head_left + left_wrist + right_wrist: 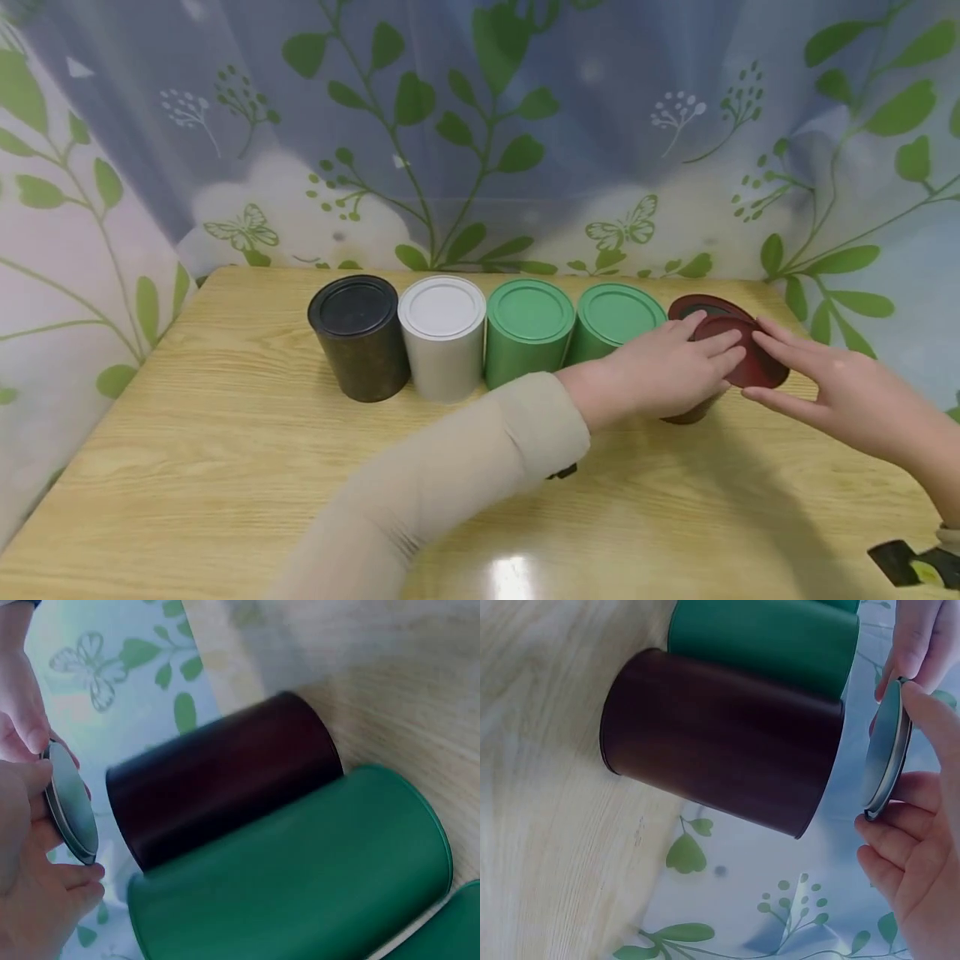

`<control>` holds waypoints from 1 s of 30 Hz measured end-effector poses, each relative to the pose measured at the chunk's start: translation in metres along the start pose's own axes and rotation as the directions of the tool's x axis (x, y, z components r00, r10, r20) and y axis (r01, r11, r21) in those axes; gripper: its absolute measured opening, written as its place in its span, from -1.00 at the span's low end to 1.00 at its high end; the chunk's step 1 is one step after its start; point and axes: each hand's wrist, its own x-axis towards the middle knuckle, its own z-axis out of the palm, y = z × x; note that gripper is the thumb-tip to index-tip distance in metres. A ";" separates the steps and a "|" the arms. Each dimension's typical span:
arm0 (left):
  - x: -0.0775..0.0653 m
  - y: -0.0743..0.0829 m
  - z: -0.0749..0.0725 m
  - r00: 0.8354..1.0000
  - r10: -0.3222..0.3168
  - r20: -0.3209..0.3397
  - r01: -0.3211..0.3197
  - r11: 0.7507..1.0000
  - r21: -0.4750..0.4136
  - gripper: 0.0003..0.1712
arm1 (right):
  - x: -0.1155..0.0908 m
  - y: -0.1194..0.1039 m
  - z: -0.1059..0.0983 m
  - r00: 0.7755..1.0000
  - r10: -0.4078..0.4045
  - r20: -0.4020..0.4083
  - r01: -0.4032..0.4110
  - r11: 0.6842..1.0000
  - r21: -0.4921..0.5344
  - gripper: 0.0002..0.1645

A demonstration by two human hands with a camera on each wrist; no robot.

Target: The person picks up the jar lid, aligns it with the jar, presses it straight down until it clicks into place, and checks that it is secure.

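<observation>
A dark red round lid [767, 363] is held over a matching dark red can [225, 780] at the right end of a row. My left hand [667, 372] grips the lid's left edge, thumb on one side and fingers on the other. At the opposite edge, my right hand [840, 392] holds it between thumb and fingers. Both wrist views show the lid's silvery underside [883, 746] facing the can, apart from its rim. From the head view, the lid and left hand cover part of the can's open top.
Left of the red can stand two green cans [531, 333] [617, 312], a white can [442, 342] and a black can [360, 342], all with lids on. They line the back of a wooden table [225, 467], before a leaf-patterned curtain [480, 125].
</observation>
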 end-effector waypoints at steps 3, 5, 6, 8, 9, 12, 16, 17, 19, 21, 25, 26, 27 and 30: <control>0.008 -0.006 0.001 1.000 0.008 0.013 -0.008 1.000 -0.016 -0.38 | 0.008 0.004 -0.001 1.000 -0.016 -0.005 0.016 1.000 0.002 -0.13; 0.013 -0.011 0.001 1.000 0.020 0.023 -0.019 0.999 -0.031 -0.40 | 0.013 0.007 -0.001 1.000 -0.014 0.002 0.014 1.000 0.010 -0.14; 0.016 -0.013 0.001 0.999 0.022 0.029 -0.021 0.999 -0.042 -0.40 | 0.015 0.008 -0.001 1.000 -0.008 0.011 0.008 1.000 0.017 -0.14; 0.021 -0.017 0.002 0.999 0.015 0.044 -0.012 0.997 -0.079 -0.41 | 0.021 0.009 0.000 0.999 0.006 0.032 -0.007 0.999 0.031 -0.14; 0.023 -0.019 0.002 0.999 0.008 0.050 -0.003 0.996 -0.094 -0.41 | 0.023 0.010 0.000 0.999 0.013 0.043 -0.015 0.999 0.043 -0.14; 0.028 -0.022 0.004 0.998 -0.019 0.065 0.026 0.993 -0.113 -0.42 | 0.030 0.013 0.002 0.996 0.037 0.081 -0.043 0.997 0.068 -0.14; 0.034 -0.023 0.007 0.995 -0.040 0.094 0.050 0.994 -0.100 -0.42 | 0.036 0.018 0.004 0.994 0.044 0.099 -0.053 0.994 0.092 -0.15; 0.036 -0.023 0.008 0.994 -0.047 0.100 0.058 0.993 -0.104 -0.42 | 0.037 0.019 0.005 0.994 0.044 0.102 -0.054 0.994 0.095 -0.15; 0.039 -0.022 0.009 0.992 -0.059 0.113 0.070 0.992 -0.102 -0.42 | 0.038 0.021 0.006 0.993 0.046 0.107 -0.057 0.993 0.107 -0.16; 0.042 -0.021 0.010 0.988 -0.086 0.126 0.102 0.987 -0.124 -0.42 | 0.039 0.023 0.006 0.992 0.049 0.118 -0.063 0.990 0.123 -0.15; 0.044 -0.021 0.011 0.982 -0.134 0.137 0.153 0.979 -0.137 -0.43 | 0.041 0.026 0.007 0.989 0.052 0.136 -0.073 0.985 0.156 -0.16; 0.044 -0.021 0.011 0.980 -0.144 0.139 0.163 0.977 -0.139 -0.43 | 0.041 0.027 0.007 0.989 0.050 0.138 -0.072 0.984 0.163 -0.16; 0.044 -0.020 0.012 0.979 -0.150 0.140 0.169 0.976 -0.137 -0.43 | 0.041 0.027 0.007 0.989 0.050 0.139 -0.074 0.983 0.167 -0.17; 0.045 -0.020 0.012 0.978 -0.157 0.139 0.176 0.975 -0.137 -0.43 | 0.042 0.028 0.007 0.987 0.054 0.149 -0.080 0.982 0.171 -0.16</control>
